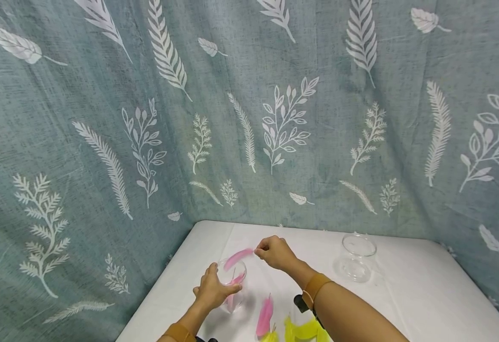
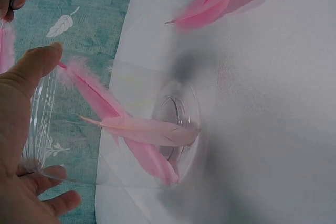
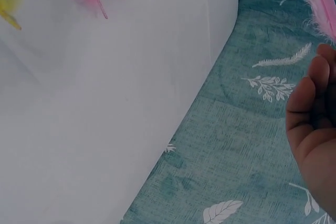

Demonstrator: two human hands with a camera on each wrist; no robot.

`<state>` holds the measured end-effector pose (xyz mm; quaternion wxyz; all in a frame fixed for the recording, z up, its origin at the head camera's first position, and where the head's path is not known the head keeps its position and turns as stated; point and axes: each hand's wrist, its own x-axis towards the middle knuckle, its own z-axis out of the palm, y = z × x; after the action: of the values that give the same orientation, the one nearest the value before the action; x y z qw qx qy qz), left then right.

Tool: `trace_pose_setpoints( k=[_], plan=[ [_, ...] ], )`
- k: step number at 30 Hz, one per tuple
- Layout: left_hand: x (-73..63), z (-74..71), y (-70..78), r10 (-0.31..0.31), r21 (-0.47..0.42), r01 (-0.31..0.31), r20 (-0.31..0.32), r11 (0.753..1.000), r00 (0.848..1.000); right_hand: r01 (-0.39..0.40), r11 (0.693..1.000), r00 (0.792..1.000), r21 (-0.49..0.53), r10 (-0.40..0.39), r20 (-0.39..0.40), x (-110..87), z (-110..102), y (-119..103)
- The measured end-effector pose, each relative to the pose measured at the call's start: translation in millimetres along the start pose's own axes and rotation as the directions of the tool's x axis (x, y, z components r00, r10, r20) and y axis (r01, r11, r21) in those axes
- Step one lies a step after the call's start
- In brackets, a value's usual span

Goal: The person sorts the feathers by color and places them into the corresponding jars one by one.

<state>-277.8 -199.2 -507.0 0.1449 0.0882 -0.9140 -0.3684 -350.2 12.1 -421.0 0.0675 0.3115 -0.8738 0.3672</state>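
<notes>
My left hand grips a clear cup near its rim, thumb on one side and fingers on the other. Inside the cup a pale pink feather crosses a brighter pink feather, whose quill end sticks up by the thumb. Between thumb and fingertips, my right hand pinches another pink feather by its end. That feather slants down to the left, its far end over the cup's mouth. In the right wrist view the held feather rises from the fingertips.
A pink feather lies on the white table right of the cup. Several yellow feathers lie near the front edge, partly below the right forearm. A second clear cup stands at the back right. Leaf-patterned cloth hangs behind the table.
</notes>
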Motion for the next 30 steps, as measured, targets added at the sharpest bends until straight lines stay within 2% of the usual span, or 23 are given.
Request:
trace_pose_setpoints(
  k=[7,16,30],
  plan=[
    [0.7,-0.4,-0.7,-0.004,0.004,0.005,-0.006,1.000,1.000,0.035,0.999,0.999,-0.018,-0.035,0.003,2.0,11.5,-1.5],
    [-0.5,-0.7,-0.9,0.013,-0.010,-0.013,-0.011,1.000,1.000,0.047,0.998,0.998,-0.032,-0.045,0.053,1.0,26.9,-5.7],
    [-1.0,-0.4,-0.7,0.006,-0.007,-0.006,-0.002,1.000,1.000,0.026,0.999,0.997,-0.031,-0.024,0.074,-2.6,44.2,-13.6]
  ],
)
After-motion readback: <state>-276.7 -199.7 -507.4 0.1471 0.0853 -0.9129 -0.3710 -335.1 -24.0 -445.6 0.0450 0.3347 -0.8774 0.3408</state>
